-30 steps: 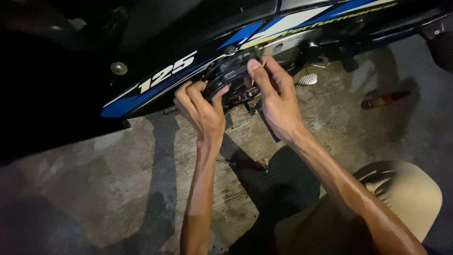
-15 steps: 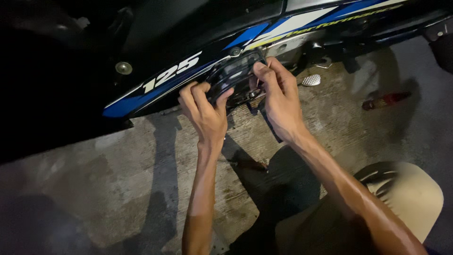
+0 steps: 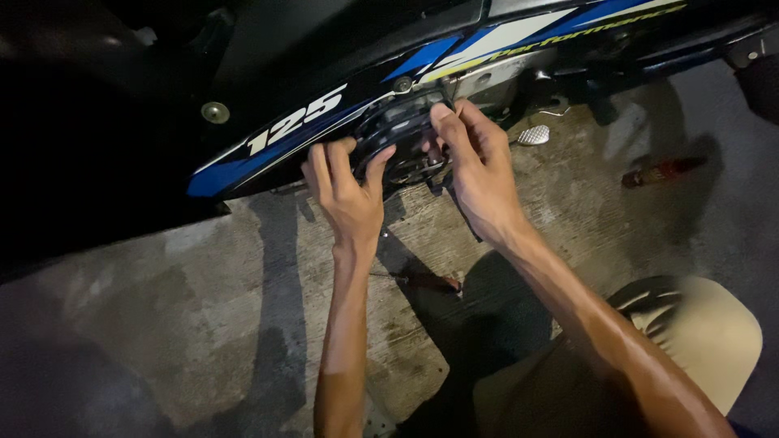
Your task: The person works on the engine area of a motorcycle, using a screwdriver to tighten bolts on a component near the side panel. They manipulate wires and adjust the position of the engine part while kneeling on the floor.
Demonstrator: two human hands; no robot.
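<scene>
A black round engine cover (image 3: 399, 128) sits low on the side of a motorcycle, under its black, blue and white side panel (image 3: 324, 113). My left hand (image 3: 345, 191) grips the cover's left edge, fingers curled over it and thumb on its face. My right hand (image 3: 479, 166) holds the cover's right side, fingertips pressed on its upper rim. The part of the cover behind both hands is hidden.
A red-handled screwdriver (image 3: 661, 170) lies on the concrete floor at the right. Another dark red-handled tool (image 3: 434, 281) lies on the floor between my forearms. A metal foot pedal (image 3: 533, 135) sticks out right of my hand. My tan sandal (image 3: 698, 324) is at lower right.
Both hands stay on the cover; the left hand has shifted a little up and its thumb now lies across the cover's face. The view has drifted slightly.
</scene>
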